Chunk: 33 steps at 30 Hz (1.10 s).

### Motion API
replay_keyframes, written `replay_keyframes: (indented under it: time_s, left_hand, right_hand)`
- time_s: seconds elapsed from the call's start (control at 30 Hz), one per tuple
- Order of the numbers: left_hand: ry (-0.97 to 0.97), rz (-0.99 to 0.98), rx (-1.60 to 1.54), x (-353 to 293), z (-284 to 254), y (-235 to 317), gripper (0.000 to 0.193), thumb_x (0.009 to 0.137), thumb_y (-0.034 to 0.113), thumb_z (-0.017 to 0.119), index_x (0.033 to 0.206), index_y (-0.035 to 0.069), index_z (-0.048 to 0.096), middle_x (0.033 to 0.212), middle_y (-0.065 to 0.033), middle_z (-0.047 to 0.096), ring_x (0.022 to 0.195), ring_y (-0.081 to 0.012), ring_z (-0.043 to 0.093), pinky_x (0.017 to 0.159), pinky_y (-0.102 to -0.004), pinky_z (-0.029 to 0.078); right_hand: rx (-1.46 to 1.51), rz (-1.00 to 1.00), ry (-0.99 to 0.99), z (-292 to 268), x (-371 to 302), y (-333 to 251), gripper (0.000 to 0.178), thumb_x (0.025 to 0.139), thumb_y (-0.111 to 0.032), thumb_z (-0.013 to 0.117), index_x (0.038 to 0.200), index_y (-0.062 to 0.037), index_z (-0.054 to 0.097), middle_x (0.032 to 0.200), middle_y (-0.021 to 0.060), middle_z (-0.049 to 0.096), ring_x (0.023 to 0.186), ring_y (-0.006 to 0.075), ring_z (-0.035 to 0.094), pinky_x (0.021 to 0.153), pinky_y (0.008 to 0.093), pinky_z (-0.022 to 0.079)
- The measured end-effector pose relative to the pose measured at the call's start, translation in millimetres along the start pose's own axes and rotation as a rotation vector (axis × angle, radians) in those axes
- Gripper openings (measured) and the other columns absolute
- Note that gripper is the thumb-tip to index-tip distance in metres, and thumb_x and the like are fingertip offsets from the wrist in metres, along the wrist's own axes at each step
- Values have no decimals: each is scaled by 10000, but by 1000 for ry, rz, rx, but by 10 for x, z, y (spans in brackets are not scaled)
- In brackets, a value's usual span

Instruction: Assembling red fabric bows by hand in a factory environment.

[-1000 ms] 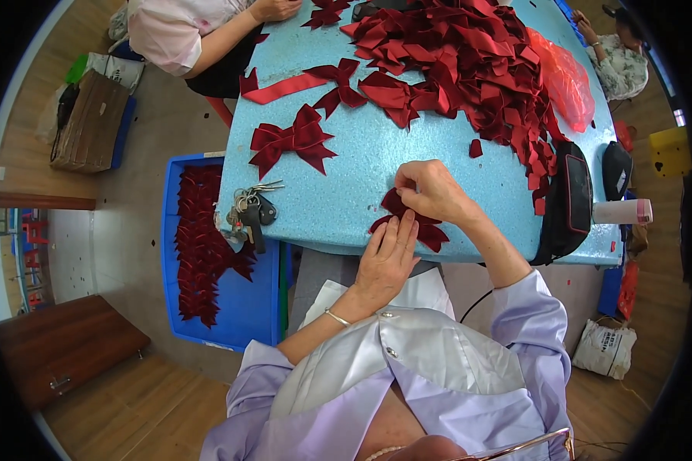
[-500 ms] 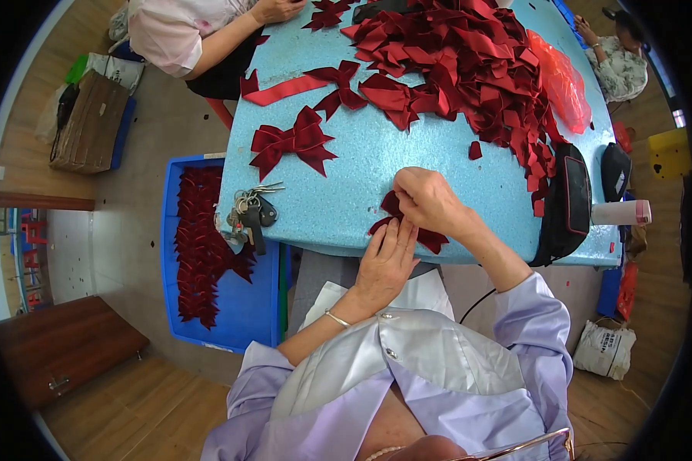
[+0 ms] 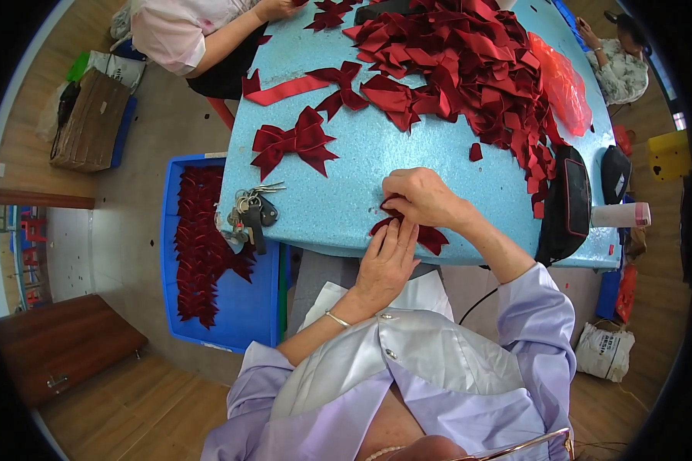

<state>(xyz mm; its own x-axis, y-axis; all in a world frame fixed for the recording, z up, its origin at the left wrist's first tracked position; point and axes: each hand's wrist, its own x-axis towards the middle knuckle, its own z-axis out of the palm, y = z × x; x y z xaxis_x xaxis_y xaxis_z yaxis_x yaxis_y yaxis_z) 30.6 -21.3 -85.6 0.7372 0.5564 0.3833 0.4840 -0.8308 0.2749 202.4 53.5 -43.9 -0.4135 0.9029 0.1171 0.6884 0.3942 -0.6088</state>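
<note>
Mid-frame, the dark-red velvet ribbon bow (image 3: 431,239) lies crosswise beneath the flat, extended fingers of the bare left hand (image 3: 387,265), its upper loop apparently pinched by the bare right hand (image 3: 423,198) just above, contact partly hidden.

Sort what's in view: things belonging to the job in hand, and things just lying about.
Seemingly part of the job:
- red bow touched by the left hand and right hand
- heap of red ribbon pieces
- finished-looking bow
- blue bin holding rows of bows

Seemingly just lying about:
- bunch of keys
- black bag
- white sack
</note>
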Motion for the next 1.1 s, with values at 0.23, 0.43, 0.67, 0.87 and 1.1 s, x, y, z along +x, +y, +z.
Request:
replay_keyframes:
  time_s: [0.23, 0.43, 0.67, 0.87, 1.1]
  left_hand:
    - [-25, 22, 11, 17, -17, -7, 680, 759, 295, 669, 1272, -117, 498, 1382, -270, 439, 1216, -375, 462, 1057, -430, 347]
    - [-23, 23, 12, 33, -28, -1, 678, 753, 299, 675, 1262, -116, 507, 1384, -263, 443, 1211, -369, 468, 1055, -422, 350]
    - [21, 16, 3, 50, -27, -10, 701, 673, 251, 748, 1237, -103, 527, 1378, -245, 459, 1187, -356, 491, 1022, -422, 371]
    - [22, 0, -3, 73, -46, 3, 714, 650, 241, 760, 1236, -97, 531, 1371, -242, 466, 1176, -347, 499, 1014, -416, 377]
    - [-28, 3, 19, 61, -57, 14, 679, 709, 258, 721, 1254, -96, 522, 1392, -236, 445, 1203, -347, 476, 1035, -412, 361]
  right_hand:
    - [55, 169, 128, 103, -15, 34, 165, 720, -134, 701, 691, -23, 583, 661, 136, 611, 635, 350, 598, 569, 416, 456]
    - [10, 155, 90, 20, 18, 70, 177, 722, -93, 716, 686, 9, 576, 609, 143, 567, 539, 302, 549, 528, 384, 429]
    - [242, 360, 373, -259, -299, 45, 142, 740, -137, 721, 760, -34, 626, 700, 114, 638, 608, 311, 581, 586, 399, 468]
    - [25, 291, 267, -70, -601, 9, 126, 752, -99, 709, 828, -26, 640, 759, 95, 635, 713, 277, 592, 646, 374, 475]
    - [173, 353, 458, -80, -587, 8, 138, 750, -83, 706, 866, -28, 656, 787, 108, 642, 753, 283, 593, 677, 375, 483]
